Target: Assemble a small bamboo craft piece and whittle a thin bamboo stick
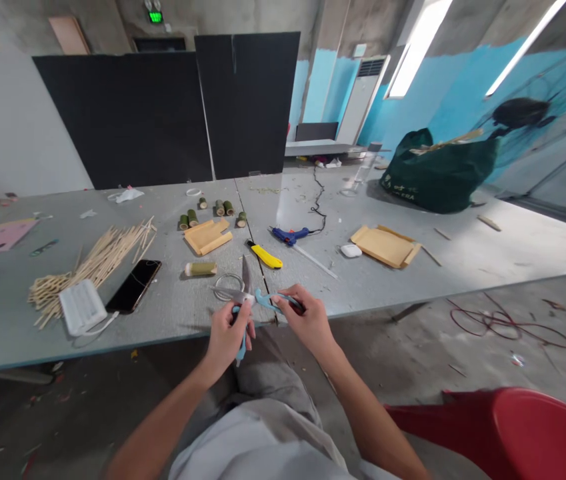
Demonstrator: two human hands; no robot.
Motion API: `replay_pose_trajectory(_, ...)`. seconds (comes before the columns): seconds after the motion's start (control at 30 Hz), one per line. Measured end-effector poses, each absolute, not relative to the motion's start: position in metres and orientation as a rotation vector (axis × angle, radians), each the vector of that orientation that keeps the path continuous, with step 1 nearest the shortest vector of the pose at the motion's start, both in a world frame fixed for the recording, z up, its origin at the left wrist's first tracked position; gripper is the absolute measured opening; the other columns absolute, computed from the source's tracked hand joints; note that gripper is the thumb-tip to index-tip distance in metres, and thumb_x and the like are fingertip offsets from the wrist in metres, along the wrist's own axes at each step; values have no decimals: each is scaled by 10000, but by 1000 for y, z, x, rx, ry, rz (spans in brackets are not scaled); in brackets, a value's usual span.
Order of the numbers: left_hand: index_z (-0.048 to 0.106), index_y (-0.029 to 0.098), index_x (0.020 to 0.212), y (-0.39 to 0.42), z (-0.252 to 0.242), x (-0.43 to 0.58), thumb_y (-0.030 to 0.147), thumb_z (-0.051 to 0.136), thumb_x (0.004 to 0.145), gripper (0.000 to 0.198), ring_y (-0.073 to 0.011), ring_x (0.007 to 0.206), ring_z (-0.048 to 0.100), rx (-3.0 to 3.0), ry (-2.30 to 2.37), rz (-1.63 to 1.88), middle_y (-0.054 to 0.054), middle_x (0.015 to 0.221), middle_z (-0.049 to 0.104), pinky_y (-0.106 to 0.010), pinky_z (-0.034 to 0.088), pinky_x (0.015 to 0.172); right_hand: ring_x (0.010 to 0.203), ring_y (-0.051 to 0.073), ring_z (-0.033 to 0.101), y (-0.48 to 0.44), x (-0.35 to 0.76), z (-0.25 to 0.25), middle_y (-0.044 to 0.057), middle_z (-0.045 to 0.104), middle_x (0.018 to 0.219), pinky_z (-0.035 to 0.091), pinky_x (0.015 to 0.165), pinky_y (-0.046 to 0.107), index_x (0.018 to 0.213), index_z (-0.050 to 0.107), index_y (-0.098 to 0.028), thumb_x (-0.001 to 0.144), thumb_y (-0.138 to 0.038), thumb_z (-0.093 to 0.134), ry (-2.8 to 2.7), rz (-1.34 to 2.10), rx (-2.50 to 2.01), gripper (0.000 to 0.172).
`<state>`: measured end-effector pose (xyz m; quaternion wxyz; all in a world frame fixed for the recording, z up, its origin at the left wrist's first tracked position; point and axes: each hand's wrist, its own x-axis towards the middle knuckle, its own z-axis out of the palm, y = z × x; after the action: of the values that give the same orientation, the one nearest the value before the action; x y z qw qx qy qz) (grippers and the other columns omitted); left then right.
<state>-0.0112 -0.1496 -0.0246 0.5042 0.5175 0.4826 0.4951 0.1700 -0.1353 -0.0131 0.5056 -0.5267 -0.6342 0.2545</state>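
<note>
Two bare hands are holding one pair of scissors (pixel 263 298) above the near edge of the table (pixel 173 303), the blades spreading wide over a wire coil (pixel 235 276). The left hand (pixel 225 333) is gripping one blue handle close to the pivot, while the right hand (pixel 309 317) is grasping the other. Judging by looks, I am expecting them to be light, stiff and hardly fragile, the smooth blades being slicker than the handles; fingers are safest holding the handles, keeping clear of the edges. Six short green bamboo pieces (pixel 219 208) are sitting farther back, and one longer bamboo piece (pixel 201 269) is lying nearer. Two brown trays (pixel 385 248) are lying well apart, with one yellow cutter (pixel 267 257) and one blue glue gun (pixel 290 235) resting between them. One white case (pixel 351 251) is touching or nearly touching a tray. One phone (pixel 135 287) and one white mask (pixel 81 307) are lying by a heap of sticks (pixel 100 260), which are overlapping too much for counting.
</note>
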Motion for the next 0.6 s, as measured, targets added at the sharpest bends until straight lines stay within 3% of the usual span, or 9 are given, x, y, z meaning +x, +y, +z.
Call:
replay_pose_trajectory(0.17, 538, 191, 810, -155, -28, -6, 570, 556, 955, 407, -96, 378, 528, 1213, 1147, 1250, 41, 574, 603, -203, 363, 402, 514, 99, 394, -142, 157, -32, -42, 565, 591, 307, 510, 235, 823, 646, -187, 867, -484, 707, -1359, 729, -1231, 306)
replay_pose_trajectory(0.37, 596, 193, 967, -165, -28, -1, 432, 676, 907, 259, -132, 715, 619, 1389, 1289, 1393, -3, 826, 659, -235, 491, 675, 583, 128, 491, -161, 119, -63, -22, 584, 701, 396, 538, 240, 892, 537, -217, 1000, -534, 494, -1260, 700, -1205, 338)
replay_pose_trajectory(0.5, 571, 199, 1126, -171, -28, 4, 392, 758, 826, 403, -171, 913, 705, 985, 1137, 1499, -60, 1059, 726, -300, 537, 849, 706, 151, 605, -176, 96, -70, 25, 656, 863, 492, 631, 262, 1014, 495, -231, 1066, -479, 357, -1320, 677, -1153, 289)
replay_pose_trajectory(0.6, 657, 176, 1076, -172, -27, 6, 372, 784, 776, 379, -221, 991, 740, 715, 859, 1362, -92, 1072, 763, -331, 561, 885, 773, 159, 633, -176, 94, -63, 56, 671, 936, 514, 680, 277, 1047, 479, -230, 1089, -413, 268, -1470, 616, -1136, 282)
